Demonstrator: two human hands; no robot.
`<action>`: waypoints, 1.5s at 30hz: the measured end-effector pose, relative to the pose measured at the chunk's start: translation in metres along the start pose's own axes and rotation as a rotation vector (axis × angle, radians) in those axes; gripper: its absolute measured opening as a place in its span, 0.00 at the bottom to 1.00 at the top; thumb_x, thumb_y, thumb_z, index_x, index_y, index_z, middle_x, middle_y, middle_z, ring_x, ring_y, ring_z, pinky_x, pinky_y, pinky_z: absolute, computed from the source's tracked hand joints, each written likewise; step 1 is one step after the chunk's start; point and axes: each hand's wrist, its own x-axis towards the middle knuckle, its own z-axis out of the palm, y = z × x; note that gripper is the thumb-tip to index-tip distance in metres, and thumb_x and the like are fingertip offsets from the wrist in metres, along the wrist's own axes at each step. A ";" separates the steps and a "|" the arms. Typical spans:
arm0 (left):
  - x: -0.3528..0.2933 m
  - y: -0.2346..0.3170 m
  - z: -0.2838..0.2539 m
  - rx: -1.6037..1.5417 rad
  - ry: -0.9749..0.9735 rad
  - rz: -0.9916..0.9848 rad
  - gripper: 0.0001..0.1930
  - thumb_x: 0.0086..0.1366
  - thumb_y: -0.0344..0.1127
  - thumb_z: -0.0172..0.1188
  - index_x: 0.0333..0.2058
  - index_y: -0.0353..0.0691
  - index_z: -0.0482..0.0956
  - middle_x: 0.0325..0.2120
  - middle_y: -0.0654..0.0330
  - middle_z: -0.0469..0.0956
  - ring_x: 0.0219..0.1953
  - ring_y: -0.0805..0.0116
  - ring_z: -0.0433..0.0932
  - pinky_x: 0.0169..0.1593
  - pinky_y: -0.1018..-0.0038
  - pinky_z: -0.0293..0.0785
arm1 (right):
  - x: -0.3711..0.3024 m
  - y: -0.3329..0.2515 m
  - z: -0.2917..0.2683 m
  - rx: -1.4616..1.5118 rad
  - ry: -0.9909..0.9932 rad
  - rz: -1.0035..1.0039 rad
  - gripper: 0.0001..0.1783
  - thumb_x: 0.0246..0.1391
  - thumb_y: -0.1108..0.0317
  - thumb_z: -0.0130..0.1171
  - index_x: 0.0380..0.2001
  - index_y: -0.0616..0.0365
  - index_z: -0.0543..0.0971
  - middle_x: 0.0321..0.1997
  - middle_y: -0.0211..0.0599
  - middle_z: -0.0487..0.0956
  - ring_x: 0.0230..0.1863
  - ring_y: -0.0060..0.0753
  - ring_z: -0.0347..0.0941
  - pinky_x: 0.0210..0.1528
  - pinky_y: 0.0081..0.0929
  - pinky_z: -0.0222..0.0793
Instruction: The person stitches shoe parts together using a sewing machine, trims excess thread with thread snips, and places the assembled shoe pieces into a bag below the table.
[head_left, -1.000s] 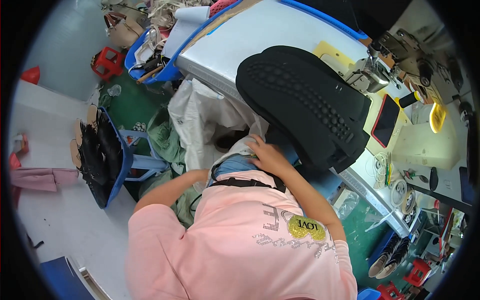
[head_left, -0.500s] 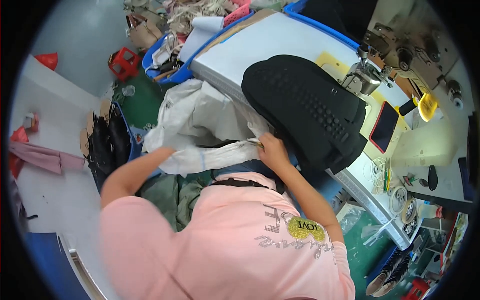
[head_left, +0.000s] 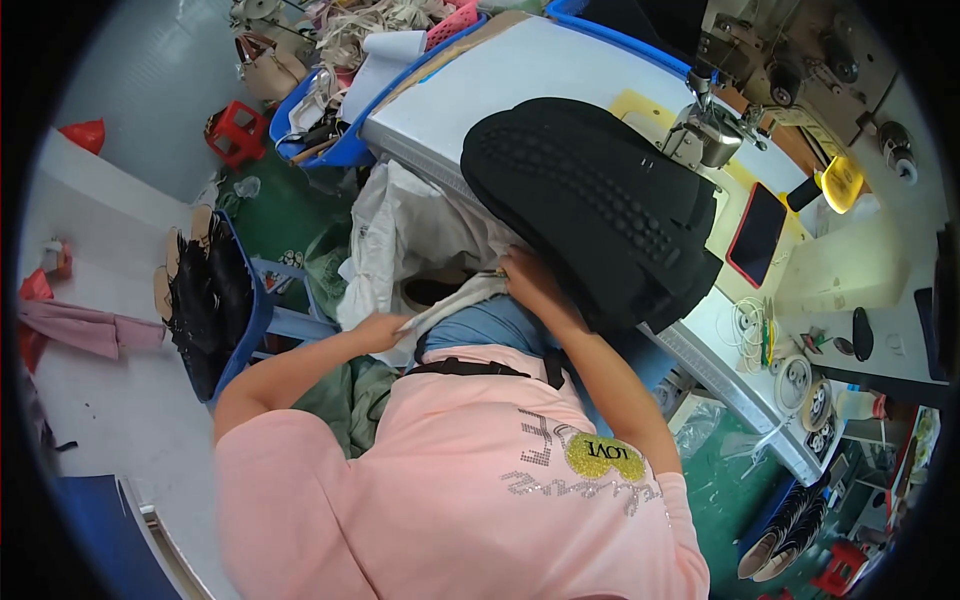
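White plastic sheeting (head_left: 400, 240), a crumpled bag-like bundle, hangs off the near edge of the sewing table (head_left: 480, 90) and spills down toward the person's lap. One strip of it runs as a long band from lower left to upper right, stretched between the two hands. The left hand (head_left: 383, 330) is closed on the lower-left end of that strip, away from the table. The right hand (head_left: 528, 283) pinches the upper-right end, right at the table's edge and just under the big black textured piece (head_left: 600, 200) that covers the table top. Of the two, the right hand sits nearer the main bundle. A blue crate of dark shoe parts (head_left: 215, 300) stands well to the left of the table.
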 end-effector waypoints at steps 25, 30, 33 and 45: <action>0.057 -0.028 0.126 0.487 -0.366 0.431 0.28 0.54 0.51 0.61 0.53 0.46 0.74 0.56 0.51 0.68 0.57 0.47 0.64 0.56 0.50 0.62 | -0.015 0.029 -0.027 -0.372 0.205 0.143 0.16 0.47 0.67 0.56 0.41 0.56 0.78 0.45 0.48 0.77 0.42 0.50 0.75 0.47 0.40 0.69; 0.078 0.028 -0.044 0.966 -0.550 0.504 0.22 0.53 0.52 0.62 0.42 0.46 0.82 0.47 0.52 0.76 0.51 0.51 0.72 0.51 0.55 0.69 | -0.084 -0.001 -0.049 -0.245 0.259 0.151 0.18 0.48 0.66 0.56 0.44 0.55 0.78 0.46 0.48 0.77 0.43 0.51 0.75 0.49 0.40 0.68; 0.086 0.098 -0.173 0.618 -0.510 0.456 0.20 0.53 0.49 0.63 0.38 0.40 0.80 0.33 0.53 0.81 0.37 0.57 0.79 0.42 0.61 0.75 | -0.159 -0.017 -0.079 -0.043 -0.194 0.787 0.11 0.43 0.71 0.56 0.33 0.59 0.79 0.36 0.50 0.78 0.37 0.54 0.75 0.39 0.44 0.72; 0.146 0.304 -0.280 0.236 0.598 1.177 0.40 0.47 0.48 0.69 0.57 0.38 0.63 0.44 0.53 0.68 0.47 0.56 0.68 0.51 0.63 0.65 | -0.090 -0.108 -0.162 0.723 0.908 1.001 0.14 0.50 0.75 0.63 0.39 0.62 0.73 0.19 0.24 0.69 0.24 0.11 0.61 0.26 0.14 0.58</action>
